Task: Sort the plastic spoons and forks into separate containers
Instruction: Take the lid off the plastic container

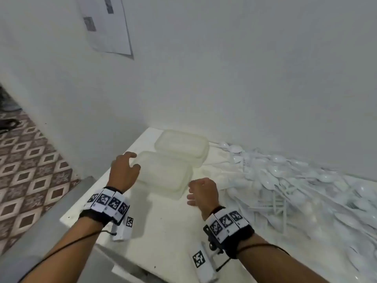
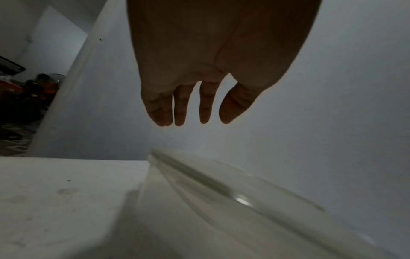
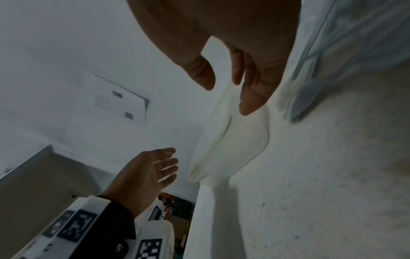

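Note:
Two translucent plastic containers stand side by side on the white table (image 1: 163, 231): a near container (image 1: 165, 174) and a far container (image 1: 182, 146) against the wall. A big heap of white plastic cutlery (image 1: 295, 184) lies to their right. My left hand (image 1: 124, 170) hovers at the near container's left end, fingers loosely spread and holding nothing; the container rim (image 2: 199, 177) lies just below the fingers (image 2: 179, 112). My right hand (image 1: 202, 190) hangs open by the container's right end (image 3: 230, 140), between it and the heap, also empty.
The table's left edge drops to a patterned tile floor (image 1: 30, 160). A white wall (image 1: 244, 78) runs right behind the containers and cutlery, with a paper sheet (image 1: 106, 25) taped on it. Bare table surface lies in front of the containers.

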The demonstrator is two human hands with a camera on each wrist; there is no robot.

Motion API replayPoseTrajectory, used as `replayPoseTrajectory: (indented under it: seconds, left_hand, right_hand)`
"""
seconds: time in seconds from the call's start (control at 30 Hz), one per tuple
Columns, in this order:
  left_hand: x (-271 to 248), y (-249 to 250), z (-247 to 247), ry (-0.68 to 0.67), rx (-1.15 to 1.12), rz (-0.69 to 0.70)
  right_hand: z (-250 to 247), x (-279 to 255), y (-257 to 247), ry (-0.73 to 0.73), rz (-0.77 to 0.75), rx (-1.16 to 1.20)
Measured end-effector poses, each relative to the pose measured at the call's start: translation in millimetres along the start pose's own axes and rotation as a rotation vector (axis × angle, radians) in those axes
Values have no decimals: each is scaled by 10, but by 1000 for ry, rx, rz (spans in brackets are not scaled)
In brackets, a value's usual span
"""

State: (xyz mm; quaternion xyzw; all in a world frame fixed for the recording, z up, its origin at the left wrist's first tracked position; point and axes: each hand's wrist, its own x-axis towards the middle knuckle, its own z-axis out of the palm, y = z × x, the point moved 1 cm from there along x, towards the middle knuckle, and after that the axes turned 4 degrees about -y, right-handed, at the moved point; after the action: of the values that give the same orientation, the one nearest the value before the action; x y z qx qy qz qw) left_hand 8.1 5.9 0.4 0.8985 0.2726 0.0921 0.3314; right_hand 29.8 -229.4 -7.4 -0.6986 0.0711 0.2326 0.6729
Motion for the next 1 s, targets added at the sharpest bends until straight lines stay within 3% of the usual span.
replayPoseTrajectory:
  seconds: [0.2, 0.33, 0.53, 0.67, 0.83, 1.0]
  left_hand:
    - [358, -276, -2, -183, 5, -167]
    - [486, -382, 23, -287, 20, -149]
    - [623, -453, 47, -230, -29, -89]
    - [640, -505, 1, -326, -207, -141]
    - [584, -486, -23, -540, -319, -243]
    - [566, -471, -30, -560, -305, -294]
  right_hand:
    - [360, 312, -18, 195, 108, 8]
    - [417, 422, 84, 283, 110, -9]
    - [469, 465, 132, 332, 104, 66]
    - [381, 438, 187, 280, 145, 100]
    - [219, 405, 293, 149, 179, 68]
    - [176, 386, 303, 13, 185, 56]
